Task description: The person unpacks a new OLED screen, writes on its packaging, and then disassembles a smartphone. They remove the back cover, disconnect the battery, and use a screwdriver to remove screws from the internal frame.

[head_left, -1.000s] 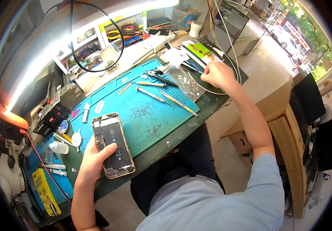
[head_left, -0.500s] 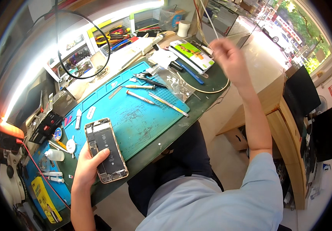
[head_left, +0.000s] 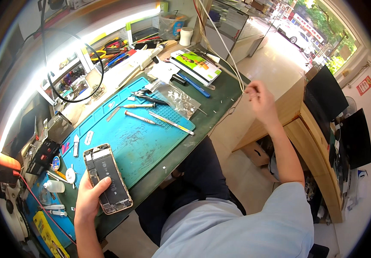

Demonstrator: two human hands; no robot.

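Note:
My left hand (head_left: pixel 90 195) grips an opened smartphone (head_left: pixel 109 182) with its thumb across the black battery. The phone's innards face up and its screen is off; it is held over the near left edge of the bench. Out past the bench's right edge, my right hand (head_left: pixel 262 105) is raised with its fingers curled together. A pale cable (head_left: pixel 228 51) runs down beside those fingertips; whether they pinch it I cannot make out. On the blue work mat (head_left: pixel 127 150) lie a screwdriver (head_left: pixel 140 117), a pen-like tool (head_left: pixel 171 123) and black-handled pliers (head_left: pixel 153 99).
A plastic bag of small parts (head_left: pixel 177 99) lies at the mat's far right corner. Beyond it are a blue pen-shaped tool (head_left: pixel 194 85) and a green-and-white box (head_left: pixel 196 64). A black cable loop (head_left: pixel 101 69) hangs over the bench. At left stands a white bottle (head_left: pixel 54 185).
My right hand has come down, and the pale cable's loop no longer lies across the bench's right end. My left hand still holds the smartphone. The whole view has shifted slightly.

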